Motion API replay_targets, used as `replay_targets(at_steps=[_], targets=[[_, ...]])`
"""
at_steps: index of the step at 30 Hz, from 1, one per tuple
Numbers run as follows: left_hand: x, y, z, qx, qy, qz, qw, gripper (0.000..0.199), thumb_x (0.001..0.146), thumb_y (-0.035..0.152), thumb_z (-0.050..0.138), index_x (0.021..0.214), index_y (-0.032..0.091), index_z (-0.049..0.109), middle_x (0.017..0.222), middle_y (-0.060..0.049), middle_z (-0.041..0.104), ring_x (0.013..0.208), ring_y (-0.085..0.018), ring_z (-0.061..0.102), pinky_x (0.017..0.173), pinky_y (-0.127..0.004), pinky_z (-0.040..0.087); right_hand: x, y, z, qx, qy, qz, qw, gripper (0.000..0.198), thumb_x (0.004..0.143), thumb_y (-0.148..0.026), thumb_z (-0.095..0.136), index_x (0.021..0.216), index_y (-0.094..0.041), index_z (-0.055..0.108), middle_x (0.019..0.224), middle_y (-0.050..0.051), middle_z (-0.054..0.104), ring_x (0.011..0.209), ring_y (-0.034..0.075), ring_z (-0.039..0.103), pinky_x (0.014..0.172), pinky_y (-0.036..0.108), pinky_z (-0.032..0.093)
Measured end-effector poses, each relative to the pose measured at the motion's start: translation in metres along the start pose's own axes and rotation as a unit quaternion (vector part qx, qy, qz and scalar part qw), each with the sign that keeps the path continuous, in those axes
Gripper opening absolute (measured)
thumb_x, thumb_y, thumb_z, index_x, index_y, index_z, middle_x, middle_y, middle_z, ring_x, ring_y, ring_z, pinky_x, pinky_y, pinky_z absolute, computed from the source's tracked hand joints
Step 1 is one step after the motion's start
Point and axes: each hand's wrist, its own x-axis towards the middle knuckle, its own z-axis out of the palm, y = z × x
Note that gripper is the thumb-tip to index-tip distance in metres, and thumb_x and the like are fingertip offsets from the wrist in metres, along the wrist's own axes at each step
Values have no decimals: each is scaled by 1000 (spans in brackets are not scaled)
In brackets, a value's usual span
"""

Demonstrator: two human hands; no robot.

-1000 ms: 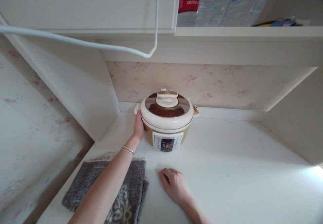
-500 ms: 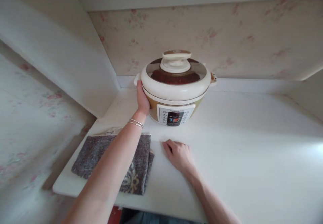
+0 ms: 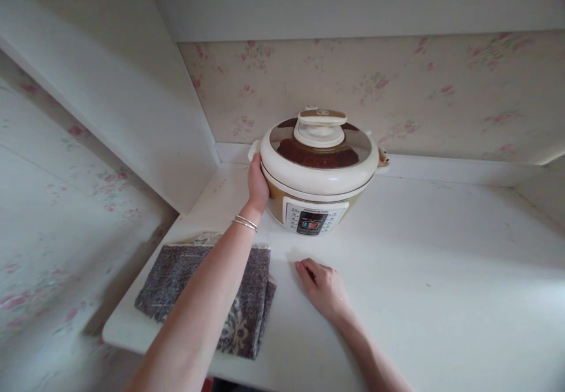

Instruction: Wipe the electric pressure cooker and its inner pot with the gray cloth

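Note:
A cream electric cooker with a glass lid, a knob on top and a button panel on its front stands at the back of a white counter. My left hand, bracelets on its wrist, grips the cooker's left side just under the side handle. My right hand lies flat on the counter in front of the cooker, fingers loosely together, holding nothing.
A folded grey patterned cloth lies at the counter's front left, under my left forearm. A white side panel closes the left. Flowered wallpaper covers the back wall, beneath an overhead cabinet.
The view has tilted down and drawn closer, so the upper shelf, bottles and cable have left the picture. Both hands keep their places relative to the cooker.

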Motion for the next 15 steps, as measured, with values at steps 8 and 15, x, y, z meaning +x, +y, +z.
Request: replay_targets(at_steps=[8, 15], targets=[[-3, 4, 10, -38, -10, -50, 998, 40, 87, 50, 48, 97, 17, 67, 93, -2, 72, 97, -20, 62, 94, -34, 45, 6, -60, -98, 169, 113, -57, 977, 39, 93, -48, 47, 68, -20, 57, 58, -3, 56, 53, 10, 49, 53, 22, 37], [-9, 1, 16, -36, -22, -41, 998, 43, 87, 50, 46, 106, 17, 66, 103, -3, 71, 104, -19, 61, 96, -33, 43, 104, -124, -209, -82, 298, -186, 933, 34, 95, -44, 40, 102, -19, 63, 99, 7, 66, 91, 21, 59, 81, 33, 45]])
